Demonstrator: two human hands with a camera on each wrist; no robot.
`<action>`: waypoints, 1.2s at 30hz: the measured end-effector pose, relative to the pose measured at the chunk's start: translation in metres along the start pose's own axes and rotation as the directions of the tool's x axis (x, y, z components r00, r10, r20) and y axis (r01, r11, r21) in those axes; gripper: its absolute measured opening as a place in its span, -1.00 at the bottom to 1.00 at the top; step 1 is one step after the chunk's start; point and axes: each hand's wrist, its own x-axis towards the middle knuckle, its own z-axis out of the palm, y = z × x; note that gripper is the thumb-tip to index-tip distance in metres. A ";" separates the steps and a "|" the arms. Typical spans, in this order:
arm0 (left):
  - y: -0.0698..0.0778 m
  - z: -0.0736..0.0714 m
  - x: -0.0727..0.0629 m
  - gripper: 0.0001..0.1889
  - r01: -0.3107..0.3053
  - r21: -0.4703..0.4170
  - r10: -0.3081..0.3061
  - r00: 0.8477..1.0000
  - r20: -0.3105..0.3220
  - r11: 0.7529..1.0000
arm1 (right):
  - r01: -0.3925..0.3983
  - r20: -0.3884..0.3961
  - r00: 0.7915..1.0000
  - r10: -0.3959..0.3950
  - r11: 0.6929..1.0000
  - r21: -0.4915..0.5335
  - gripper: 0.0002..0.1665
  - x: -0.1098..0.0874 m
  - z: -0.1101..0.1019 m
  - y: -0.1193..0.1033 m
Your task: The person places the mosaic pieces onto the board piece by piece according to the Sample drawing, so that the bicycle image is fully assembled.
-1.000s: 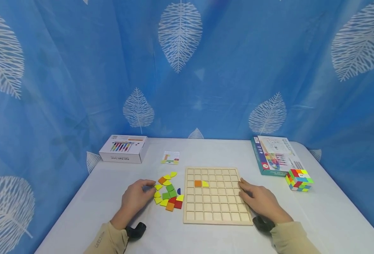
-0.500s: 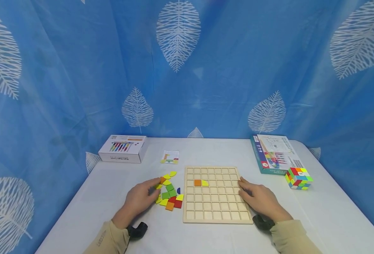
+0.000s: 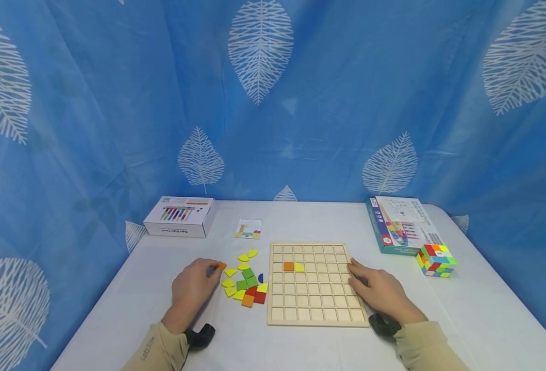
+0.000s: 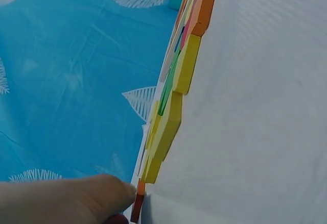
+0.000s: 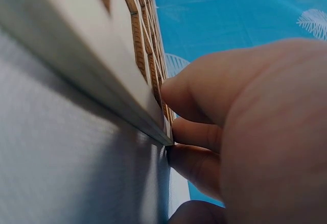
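Observation:
My left hand (image 3: 191,289) pinches an orange square tile (image 3: 222,265) between thumb and fingertips, just left of a loose group of tiles. In the left wrist view the held orange tile (image 4: 138,201) shows edge-on by the thumb. That group has several yellow quarter-round tiles (image 3: 230,291), green squares (image 3: 248,275), red tiles (image 3: 260,298) and another orange square (image 3: 248,301). My right hand (image 3: 386,294) holds the right edge of a wooden grid board (image 3: 318,323), thumb over its rim and fingers against the side. An orange square (image 3: 288,266) and a yellow piece (image 3: 299,267) sit side by side in its cells.
A small pattern card (image 3: 248,229) lies beyond the tiles. At the back left stands a white box (image 3: 180,216); a teal-edged box (image 3: 404,225) lies at the back right, with a colourful cube (image 3: 436,260) before it. A dark blue piece (image 3: 261,278) lies beside the board.
My left hand reached right over the tiles, took the orange square from the group's upper left, and drew back left with it. The right hand stays at the board's edge.

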 end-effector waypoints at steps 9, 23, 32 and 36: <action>0.001 0.002 0.001 -0.66 0.009 0.001 -0.009 1.000 0.010 1.000 | 0.004 -0.008 1.000 -0.004 1.000 -0.004 -0.42 0.001 0.001 0.000; 0.000 0.001 0.004 -0.69 -0.011 -0.020 0.011 1.000 -0.006 1.000 | -0.009 -0.010 1.000 0.009 1.000 -0.005 -0.42 0.001 -0.002 0.001; 0.005 0.002 0.001 -0.71 -0.049 -0.084 0.043 0.997 -0.064 0.995 | -0.006 -0.013 1.000 0.006 1.000 0.004 -0.44 0.000 -0.002 0.000; 0.016 0.002 -0.007 -0.75 -0.123 -0.190 0.111 0.991 -0.071 0.974 | 0.003 -0.021 1.000 -0.003 1.000 0.004 -0.45 -0.001 -0.001 0.000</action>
